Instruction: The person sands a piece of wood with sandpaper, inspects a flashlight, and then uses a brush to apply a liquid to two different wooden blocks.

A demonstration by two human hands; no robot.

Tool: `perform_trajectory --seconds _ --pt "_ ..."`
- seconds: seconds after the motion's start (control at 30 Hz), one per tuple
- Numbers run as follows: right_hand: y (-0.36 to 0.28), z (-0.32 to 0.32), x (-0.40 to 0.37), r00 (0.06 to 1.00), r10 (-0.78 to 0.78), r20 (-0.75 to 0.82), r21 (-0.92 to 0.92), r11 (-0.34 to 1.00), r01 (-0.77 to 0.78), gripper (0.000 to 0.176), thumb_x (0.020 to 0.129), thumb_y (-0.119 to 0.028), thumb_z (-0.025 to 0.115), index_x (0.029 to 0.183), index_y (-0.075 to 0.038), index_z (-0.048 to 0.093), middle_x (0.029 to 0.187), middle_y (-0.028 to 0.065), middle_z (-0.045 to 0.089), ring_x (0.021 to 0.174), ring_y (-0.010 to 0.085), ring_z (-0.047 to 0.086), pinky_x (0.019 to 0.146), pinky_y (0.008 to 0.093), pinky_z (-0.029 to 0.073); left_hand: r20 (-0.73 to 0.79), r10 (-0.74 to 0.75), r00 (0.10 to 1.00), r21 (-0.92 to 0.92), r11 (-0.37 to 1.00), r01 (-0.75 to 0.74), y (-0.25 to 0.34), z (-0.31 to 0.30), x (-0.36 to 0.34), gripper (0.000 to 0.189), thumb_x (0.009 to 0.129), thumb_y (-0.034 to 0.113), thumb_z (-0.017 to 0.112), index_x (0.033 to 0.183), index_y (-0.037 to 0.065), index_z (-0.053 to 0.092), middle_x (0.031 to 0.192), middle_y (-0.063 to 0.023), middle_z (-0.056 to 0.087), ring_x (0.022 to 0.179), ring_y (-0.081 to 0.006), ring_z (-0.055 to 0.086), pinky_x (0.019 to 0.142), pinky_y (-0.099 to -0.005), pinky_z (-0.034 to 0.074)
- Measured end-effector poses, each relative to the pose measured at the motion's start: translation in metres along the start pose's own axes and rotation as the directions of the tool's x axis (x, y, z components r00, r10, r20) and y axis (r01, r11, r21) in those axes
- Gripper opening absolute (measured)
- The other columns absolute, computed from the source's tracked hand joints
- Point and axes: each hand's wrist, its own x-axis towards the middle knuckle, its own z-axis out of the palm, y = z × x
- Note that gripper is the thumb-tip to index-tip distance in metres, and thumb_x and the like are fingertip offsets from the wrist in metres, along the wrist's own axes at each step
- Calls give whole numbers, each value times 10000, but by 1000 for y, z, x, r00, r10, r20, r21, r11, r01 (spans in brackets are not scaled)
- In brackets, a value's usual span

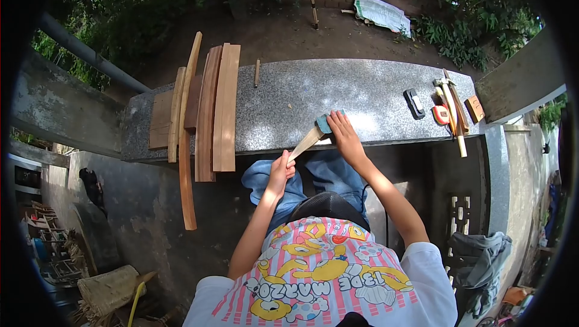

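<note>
My left hand (280, 172) is closed round the lower end of a pale, tapered wooden piece (306, 142), which slants up to the right over the near edge of the stone slab. My right hand (345, 134) lies at its upper end, with fingers pressed on a green-blue block (324, 124) that looks like a sanding pad. The pad touches the wide end of the wood. The underside of the pad is hidden.
Long wooden boards (225, 110) lie on the left of the stone slab (362, 80), some overhanging its near edge. A short stick (257, 73) lies beyond. Right: a black tool (414, 104), tape measure (441, 115), hammer (448, 101) and orange block (474, 109).
</note>
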Motion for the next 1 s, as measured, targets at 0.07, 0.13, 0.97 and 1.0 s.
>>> perform_trajectory --seconds 0.07,0.13,0.97,1.0 --pt "-16 2 -4 996 -69 54 56 996 66 597 807 31 507 1396 14 413 1467 201 396 1384 362 353 1161 484 273 7 -9 1000 29 1000 8 -2 -3 2 360 1041 403 411 1006 65 530 698 75 353 561 -10 331 500 -183 279" --pt "-32 2 -4 971 -212 110 139 971 196 570 833 9 480 1399 -1 417 1471 187 398 1395 352 340 1167 483 269 -82 29 996 301 954 -3 -9 -11 4 371 1047 400 391 1028 65 550 717 62 436 575 -14 412 516 -184 330" --pt "16 5 13 992 -29 124 17 999 27 509 905 -135 536 1402 -125 427 1504 111 352 1430 299 275 1144 567 218 338 796 503 637 200 -744 182 83 -201 574 1000 391 421 1307 -93 454 1225 -223 552 1093 -316 579 979 -398 428" --pt "17 7 12 993 -39 107 7 999 39 521 896 -148 547 1402 -124 427 1502 111 356 1425 301 286 1140 568 218 344 798 495 615 208 -761 179 86 -194 572 1000 389 420 1309 -92 452 1228 -222 548 1097 -316 576 981 -399 426"
